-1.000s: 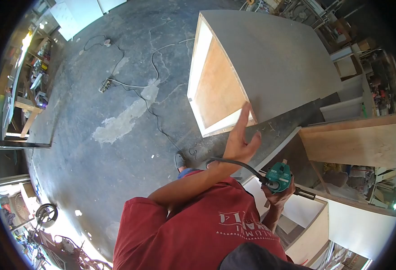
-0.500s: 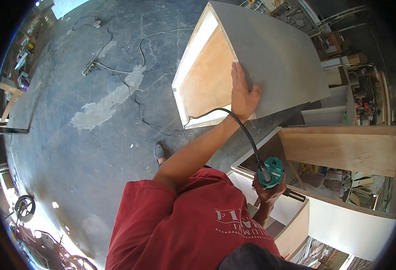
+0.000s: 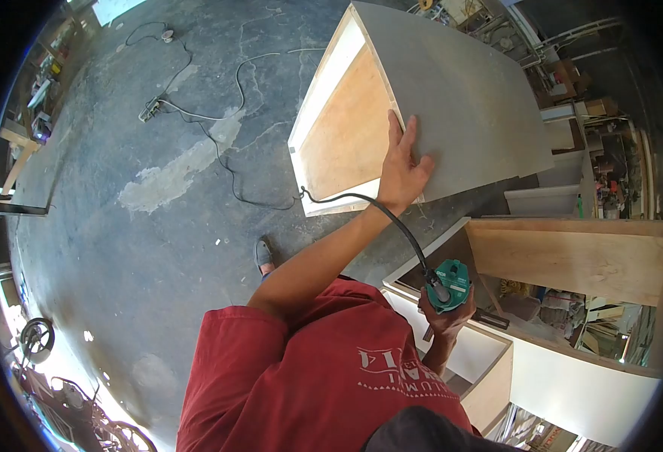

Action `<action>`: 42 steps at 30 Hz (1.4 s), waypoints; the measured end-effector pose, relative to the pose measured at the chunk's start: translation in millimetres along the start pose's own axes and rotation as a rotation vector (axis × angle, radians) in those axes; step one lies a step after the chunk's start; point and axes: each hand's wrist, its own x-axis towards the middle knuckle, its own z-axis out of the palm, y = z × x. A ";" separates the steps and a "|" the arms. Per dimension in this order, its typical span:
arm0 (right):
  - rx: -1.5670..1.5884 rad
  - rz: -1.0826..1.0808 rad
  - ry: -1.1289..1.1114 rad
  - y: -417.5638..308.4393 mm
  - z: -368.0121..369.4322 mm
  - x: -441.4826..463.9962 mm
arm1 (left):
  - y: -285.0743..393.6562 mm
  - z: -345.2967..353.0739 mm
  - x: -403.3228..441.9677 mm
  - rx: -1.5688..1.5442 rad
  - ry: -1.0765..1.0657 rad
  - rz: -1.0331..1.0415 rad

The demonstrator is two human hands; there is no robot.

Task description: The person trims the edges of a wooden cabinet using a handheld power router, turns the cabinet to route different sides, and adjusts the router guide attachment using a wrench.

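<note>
My left hand (image 3: 404, 172) lies on the near edge of a large grey-faced cabinet (image 3: 474, 113), its fingers stretched and slightly spread. Some fingertips rest along the pale rim, beside a light wood panel (image 3: 346, 124) set inside a white border. In my right hand (image 3: 450, 322) is a green trim router (image 3: 452, 282), seen from its top end and held close to my body. A thick black cord (image 3: 403, 226) rises from the router and curves over my left wrist. The router's underside is hidden by my hand.
A wooden cabinet frame (image 3: 565, 245) stands at the right, beside a white panel (image 3: 572, 388) and an open box (image 3: 489, 369). Cords and an extension socket (image 3: 149, 110) lie across the concrete floor (image 3: 158, 248). Cluttered shelves line the right side; a bicycle wheel (image 3: 37, 339) is lower left.
My left hand has slid slightly toward me along the edge, and its fingers have spread. The router in my right hand has shifted slightly left, and its cord has moved with it.
</note>
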 end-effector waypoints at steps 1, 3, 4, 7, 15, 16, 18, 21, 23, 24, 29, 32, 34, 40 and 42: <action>0.004 0.000 0.003 -0.2 0.1 2.0 | 3.6 0.6 -3.2 0.037 0.023 0.000; 0.008 0.018 0.000 -3.1 -1.2 4.1 | -3.0 6.0 -10.8 0.160 0.071 0.082; 0.011 0.021 0.003 0.2 0.1 3.3 | -6.7 8.6 -13.2 0.278 0.119 0.162; 0.007 0.018 0.043 5.6 2.6 1.8 | -9.5 10.2 -18.1 0.260 0.102 0.203; -0.019 -0.056 0.067 1.8 1.5 6.2 | -17.4 -14.7 44.9 0.054 0.069 0.141; -0.005 -0.061 0.059 3.4 3.7 4.1 | -13.1 -14.2 42.8 0.098 0.072 0.178; 0.021 -0.052 0.063 3.4 5.7 2.5 | -9.1 -12.5 28.6 0.146 0.041 0.220; 0.083 0.020 0.144 9.7 7.9 -1.5 | -9.0 -8.8 3.1 0.330 0.002 0.251; 0.153 0.102 0.191 5.6 4.7 3.3 | -1.9 -3.6 -22.2 0.553 -0.065 0.424; 0.245 0.159 0.226 8.1 3.5 6.0 | 15.6 3.9 -36.3 0.658 -0.134 0.403; 0.524 0.351 0.513 17.0 -10.1 31.3 | 46.8 15.5 -105.9 0.558 -0.730 0.442; 0.838 0.341 0.775 18.0 -22.8 60.3 | 50.7 9.6 -122.8 0.613 -0.824 0.411; 1.011 0.384 0.885 7.6 -38.7 83.6 | 44.2 5.2 -120.5 0.594 -0.785 0.377; 1.337 0.539 1.074 28.6 -53.3 115.5 | 53.6 -8.4 -112.7 0.490 -0.622 0.337; 1.285 0.511 1.064 28.0 -53.9 120.9 | 63.6 -9.5 -109.3 0.487 -0.549 0.421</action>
